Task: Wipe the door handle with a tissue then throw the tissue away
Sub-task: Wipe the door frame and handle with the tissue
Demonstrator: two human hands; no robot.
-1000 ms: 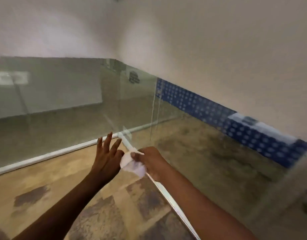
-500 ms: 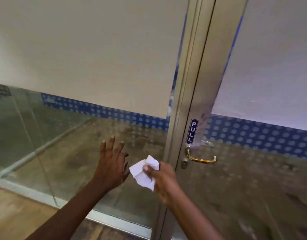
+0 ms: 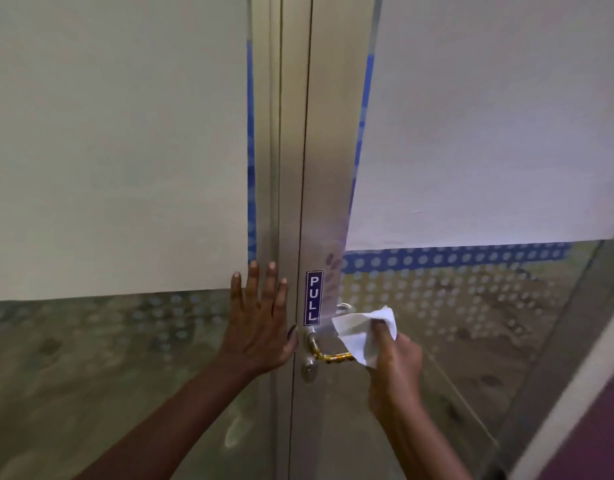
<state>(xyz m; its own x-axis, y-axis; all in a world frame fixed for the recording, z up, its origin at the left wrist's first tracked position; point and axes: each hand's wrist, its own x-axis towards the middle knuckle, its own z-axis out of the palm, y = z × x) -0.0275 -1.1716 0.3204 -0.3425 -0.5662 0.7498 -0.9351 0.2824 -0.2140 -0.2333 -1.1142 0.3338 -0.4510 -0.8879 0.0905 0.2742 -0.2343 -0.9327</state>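
Gripping: right hand (image 3: 397,362) pinches a crumpled white tissue (image 3: 362,332) between thumb and fingers, tissue draped over the outer end of the door handle (image 3: 328,355). Left hand (image 3: 260,322) is open, fingers spread, palm flat against the metal door frame (image 3: 291,168) just left of the handle. Frosted glass panels (image 3: 118,150) flank the frame. Blue PULL sticker (image 3: 313,297) sits directly above the handle. Lock cylinder (image 3: 309,370) sits just below the handle's base.

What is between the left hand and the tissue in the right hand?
In the head view, the PULL sign and the door handle lie between the left hand and the tissue, held by the right hand.
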